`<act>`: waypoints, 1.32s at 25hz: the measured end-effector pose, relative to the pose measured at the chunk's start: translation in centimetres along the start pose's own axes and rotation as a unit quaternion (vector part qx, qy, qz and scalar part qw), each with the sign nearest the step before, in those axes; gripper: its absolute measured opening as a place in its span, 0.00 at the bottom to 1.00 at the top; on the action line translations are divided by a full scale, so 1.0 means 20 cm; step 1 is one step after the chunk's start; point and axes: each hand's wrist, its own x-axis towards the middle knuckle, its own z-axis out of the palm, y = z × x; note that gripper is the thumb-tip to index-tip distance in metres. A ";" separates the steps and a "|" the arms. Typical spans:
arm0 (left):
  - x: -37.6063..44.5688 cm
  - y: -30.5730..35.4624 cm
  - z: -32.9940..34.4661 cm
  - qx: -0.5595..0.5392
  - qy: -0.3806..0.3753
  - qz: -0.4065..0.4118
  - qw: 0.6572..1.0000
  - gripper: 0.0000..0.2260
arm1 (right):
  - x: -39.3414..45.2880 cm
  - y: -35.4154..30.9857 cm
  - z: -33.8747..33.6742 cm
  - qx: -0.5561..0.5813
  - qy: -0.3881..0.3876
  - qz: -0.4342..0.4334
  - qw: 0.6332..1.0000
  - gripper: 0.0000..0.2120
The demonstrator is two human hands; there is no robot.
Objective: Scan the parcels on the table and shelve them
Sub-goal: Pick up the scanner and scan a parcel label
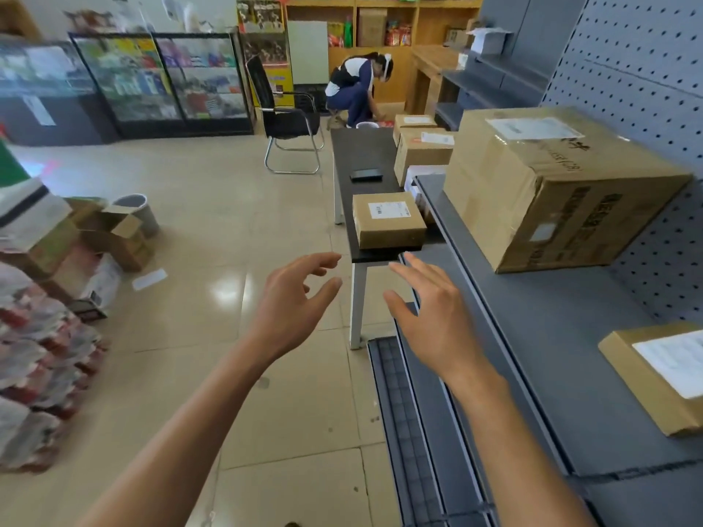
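Note:
A small brown parcel (388,220) with a white label sits at the near end of the dark table (363,154). Farther along the table stand two more labelled parcels (422,154) and a flat black device (366,174). My left hand (293,298) and my right hand (430,313) are both stretched out toward the near parcel, fingers spread and holding nothing, a little short of the table's end. On the grey shelf (532,336) to the right rest a large carton (551,188) and a flat labelled parcel (662,374).
A pegboard back panel (646,70) rises behind the shelf. A black chair (285,116) stands past the table, and a person (357,89) crouches beyond it. Open cartons and a grey bin (137,213) lie on the tiled floor at left, beside stacked goods (38,355).

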 end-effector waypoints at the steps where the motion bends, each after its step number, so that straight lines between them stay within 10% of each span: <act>1: 0.03 -0.01 0.01 -0.001 0.001 -0.005 1.000 0.14 | 0.03 0.01 0.01 0.003 -0.003 0.002 1.000 0.23; 33: 1.92 -1.34 -0.34 -0.006 -0.003 -0.016 1.000 0.15 | 2.12 -0.06 1.03 -0.037 -0.028 0.005 0.999 0.22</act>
